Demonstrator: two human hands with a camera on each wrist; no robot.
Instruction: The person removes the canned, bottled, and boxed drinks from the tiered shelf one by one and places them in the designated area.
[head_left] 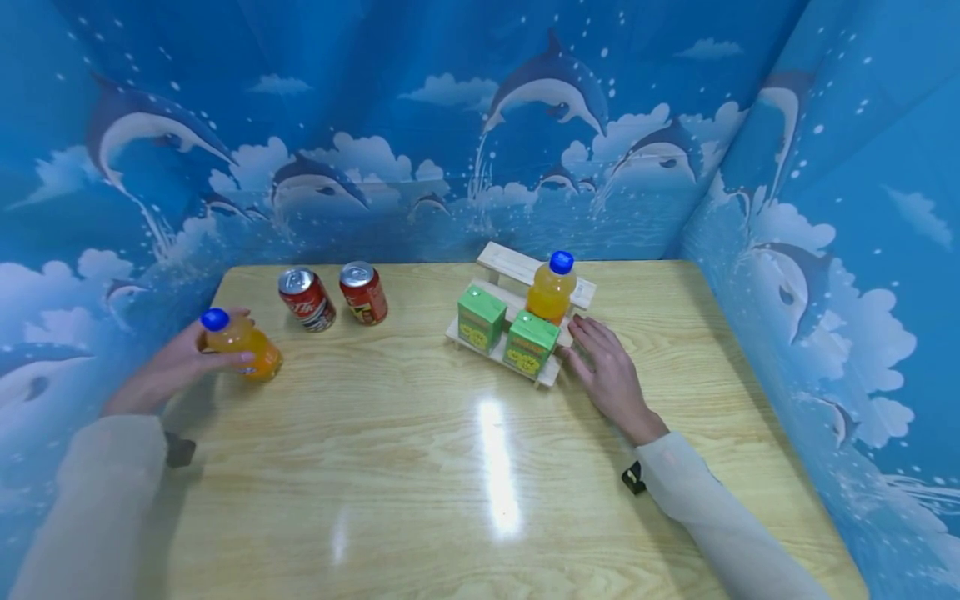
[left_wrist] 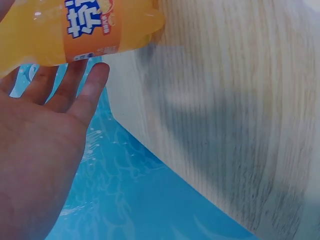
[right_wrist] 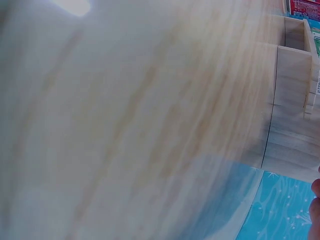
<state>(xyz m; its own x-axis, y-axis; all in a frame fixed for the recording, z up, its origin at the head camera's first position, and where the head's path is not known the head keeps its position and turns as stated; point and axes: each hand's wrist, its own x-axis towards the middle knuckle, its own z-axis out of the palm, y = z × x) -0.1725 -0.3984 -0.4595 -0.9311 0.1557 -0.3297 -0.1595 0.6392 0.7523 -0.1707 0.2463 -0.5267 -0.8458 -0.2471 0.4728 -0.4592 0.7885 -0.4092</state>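
Note:
At the table's left edge my left hand [head_left: 176, 358] holds an orange soda bottle [head_left: 258, 352] with a blue cap, thumb on the near side and fingers round the far side. The bottle tilts, its cap toward the left. In the left wrist view, the bottle's orange label [left_wrist: 92, 30] shows above my fingers [left_wrist: 90, 92]. My right hand [head_left: 611, 379] rests at the right side of a small stepped wooden rack [head_left: 512, 263], fingers extended along it. On the rack stand two green drink cartons [head_left: 482, 318] in front and another orange soda bottle [head_left: 551, 292] behind them.
Two red drink cans, one [head_left: 306, 300] at the left and one [head_left: 364, 293] beside it, stand upright near the back of the wood-grain table [head_left: 390, 467]. A blue dolphin-print curtain [head_left: 420, 125] hangs behind the table and along its sides.

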